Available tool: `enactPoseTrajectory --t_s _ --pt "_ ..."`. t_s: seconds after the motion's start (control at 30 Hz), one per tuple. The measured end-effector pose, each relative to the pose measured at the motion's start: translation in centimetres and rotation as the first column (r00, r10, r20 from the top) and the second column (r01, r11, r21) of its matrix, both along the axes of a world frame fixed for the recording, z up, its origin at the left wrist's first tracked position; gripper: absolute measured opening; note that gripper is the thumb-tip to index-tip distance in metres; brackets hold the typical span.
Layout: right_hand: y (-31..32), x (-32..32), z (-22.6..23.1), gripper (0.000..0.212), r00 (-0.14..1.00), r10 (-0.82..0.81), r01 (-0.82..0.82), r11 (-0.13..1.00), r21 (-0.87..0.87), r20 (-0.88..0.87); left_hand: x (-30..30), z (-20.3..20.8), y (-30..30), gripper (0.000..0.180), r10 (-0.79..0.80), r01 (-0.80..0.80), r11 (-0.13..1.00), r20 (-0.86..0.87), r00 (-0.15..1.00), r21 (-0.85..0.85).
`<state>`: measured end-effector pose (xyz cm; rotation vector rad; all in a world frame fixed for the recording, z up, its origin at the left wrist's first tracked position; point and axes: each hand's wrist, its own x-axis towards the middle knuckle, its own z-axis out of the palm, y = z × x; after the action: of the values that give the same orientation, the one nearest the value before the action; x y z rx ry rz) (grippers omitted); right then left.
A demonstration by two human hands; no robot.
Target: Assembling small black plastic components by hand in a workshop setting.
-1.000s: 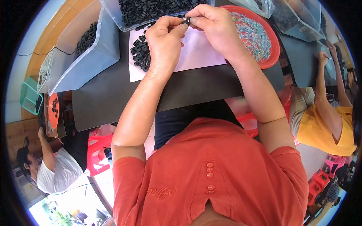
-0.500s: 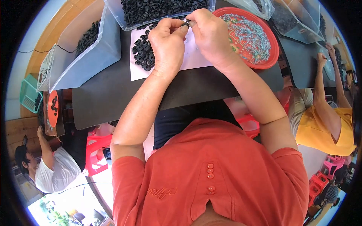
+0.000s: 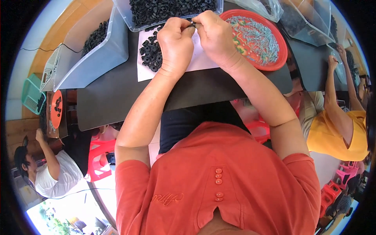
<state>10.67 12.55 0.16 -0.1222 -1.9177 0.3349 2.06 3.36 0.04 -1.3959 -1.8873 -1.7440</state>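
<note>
Both my hands meet over the far part of the table, fingertips almost touching. My left hand is closed, pinching a small black plastic part between thumb and finger. My right hand is closed in a pinch against the same part; what lies inside its fingertips is too small to make out. Beside my left hand a pile of similar black plastic parts lies on a white sheet of paper. To the right of my right hand stands a round red tray with many small silvery screws.
A clear bin full of black parts stands beyond my hands. Another translucent bin is at the left, and one more bin at the far right. A plastic bag lies behind the tray. Co-workers sit on both sides.
My hands stay together at the black part, with only a slight shift of the fingers. The view has moved a little. The co-worker at the left has raised an arm slightly.
</note>
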Motion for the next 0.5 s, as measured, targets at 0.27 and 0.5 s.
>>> enactPoseTrajectory --t_s 0.27,0.5 --pt "0.7 0.8 1.3 0.022 0.954 0.285 -0.198 0.838 -0.509 0.097 -0.5 1.5 -0.3 0.009 -0.315 0.306 0.939 0.739 0.595 0.153" --pt "1.6 0.5 0.8 0.025 0.992 -0.010 0.003 0.999 0.054 0.128 -0.9 2.2 -0.2 0.010 -0.375 0.430 0.890 0.776 0.508 0.149"
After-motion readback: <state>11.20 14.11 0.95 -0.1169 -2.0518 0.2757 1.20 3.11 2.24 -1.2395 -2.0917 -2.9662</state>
